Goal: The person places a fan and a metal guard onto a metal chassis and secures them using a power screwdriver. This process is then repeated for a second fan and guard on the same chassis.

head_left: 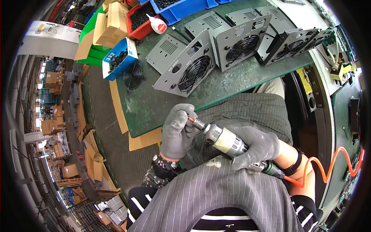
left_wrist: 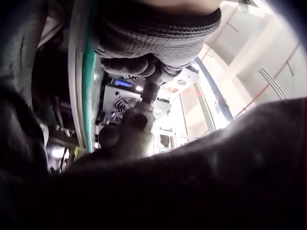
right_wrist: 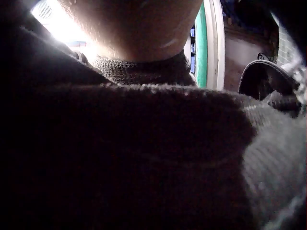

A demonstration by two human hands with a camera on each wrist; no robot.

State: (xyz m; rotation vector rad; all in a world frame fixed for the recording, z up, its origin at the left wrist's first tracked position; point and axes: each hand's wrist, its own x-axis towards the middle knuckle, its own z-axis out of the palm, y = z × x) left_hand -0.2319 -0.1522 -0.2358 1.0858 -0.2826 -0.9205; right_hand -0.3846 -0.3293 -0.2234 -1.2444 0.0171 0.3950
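My gloved right hand [head_left: 258,147] grips the body of an air screwdriver [head_left: 228,142], held level in front of the striped apron. An orange coiled hose [head_left: 328,166] runs from its rear end. My gloved left hand [head_left: 177,133] has its fingers curled about the tool's nose, pinching at the bit, where a small red part shows. In the left wrist view the tool's dark nose [left_wrist: 150,92] meets the fingers of the left hand. Dark cloth and sleeve fill most of the right wrist view, hiding that hand's fingers.
Grey metal panels with black fan guards [head_left: 196,73] stand on the green table [head_left: 150,110]. A loose fan guard [head_left: 134,76] lies beside a blue box [head_left: 119,60] of black parts. Behind are a white bottle [head_left: 157,24], a red bin [head_left: 140,19] and a blue bin [head_left: 179,13].
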